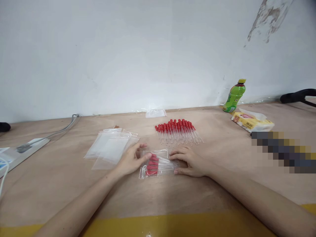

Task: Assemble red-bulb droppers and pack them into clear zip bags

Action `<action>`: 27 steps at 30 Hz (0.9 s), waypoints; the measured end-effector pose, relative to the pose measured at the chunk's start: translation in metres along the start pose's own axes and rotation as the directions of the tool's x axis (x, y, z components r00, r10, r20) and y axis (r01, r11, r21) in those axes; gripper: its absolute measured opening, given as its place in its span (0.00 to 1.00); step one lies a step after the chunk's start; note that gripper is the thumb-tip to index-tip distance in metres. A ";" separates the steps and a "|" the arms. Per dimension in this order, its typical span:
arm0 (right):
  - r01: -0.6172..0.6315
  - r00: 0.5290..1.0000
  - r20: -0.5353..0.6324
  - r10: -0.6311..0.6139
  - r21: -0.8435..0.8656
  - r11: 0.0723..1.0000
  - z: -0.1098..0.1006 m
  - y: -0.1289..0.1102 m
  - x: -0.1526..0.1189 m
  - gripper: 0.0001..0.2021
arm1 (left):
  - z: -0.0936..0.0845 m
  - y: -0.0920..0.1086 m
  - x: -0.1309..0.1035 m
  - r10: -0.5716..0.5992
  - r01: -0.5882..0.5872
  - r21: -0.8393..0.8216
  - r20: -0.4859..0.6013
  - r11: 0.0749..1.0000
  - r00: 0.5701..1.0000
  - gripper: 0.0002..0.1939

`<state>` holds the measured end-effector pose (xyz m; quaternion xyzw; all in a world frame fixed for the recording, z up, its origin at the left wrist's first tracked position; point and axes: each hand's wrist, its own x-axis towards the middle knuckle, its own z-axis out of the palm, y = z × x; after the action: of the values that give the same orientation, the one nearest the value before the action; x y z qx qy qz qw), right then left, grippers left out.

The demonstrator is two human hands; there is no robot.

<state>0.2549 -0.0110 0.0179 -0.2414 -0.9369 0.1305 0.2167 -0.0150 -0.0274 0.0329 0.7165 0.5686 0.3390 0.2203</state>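
Note:
A clear zip-lock bag [161,169] holds several droppers [153,163] with red rubber bulbs and clear stems. The bulbs lie at the left end and the stems point right. My left hand [132,158] holds the bag's upper left corner, the thumb on top near the bulbs and the fingers curled behind. At the right end my right hand [191,161] grips the bag around the stem tips, fingers on the far side and thumb on the near side. Just beyond, a pile of loose red-bulbed droppers [176,128] lies on the table.
Flat clear bags [108,148] are stacked on the left of the table [138,200]. Another bag [155,113] lies by the wall. A green bottle [234,97] and a tissue pack [253,122] stand at the back right. A power strip [27,153] with cables sits far left.

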 end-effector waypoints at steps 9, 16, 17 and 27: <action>-0.059 0.992 -0.113 0.053 -0.046 0.997 0.012 -0.002 -0.001 0.23 | -0.028 0.009 -0.011 -0.187 0.213 -0.001 0.479 0.977 0.858 0.15; -0.043 0.987 -0.154 0.043 0.007 0.999 0.017 0.000 -0.003 0.18 | -0.058 -0.007 0.000 -0.380 0.461 -0.321 0.284 0.828 0.880 0.17; -0.040 0.987 -0.157 0.041 0.008 0.999 0.017 0.000 -0.003 0.18 | -0.054 -0.009 0.009 -0.402 0.444 -0.367 0.189 0.817 0.896 0.18; -0.053 0.987 -0.149 0.055 0.014 0.998 0.014 0.002 -0.005 0.16 | -0.029 -0.024 0.060 -0.440 0.424 -0.128 -0.155 0.897 0.884 0.25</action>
<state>0.2530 -0.0135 0.0030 -0.2747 -0.9105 0.1224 0.2838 -0.0447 0.0340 0.0500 0.5275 0.7156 0.3701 0.2699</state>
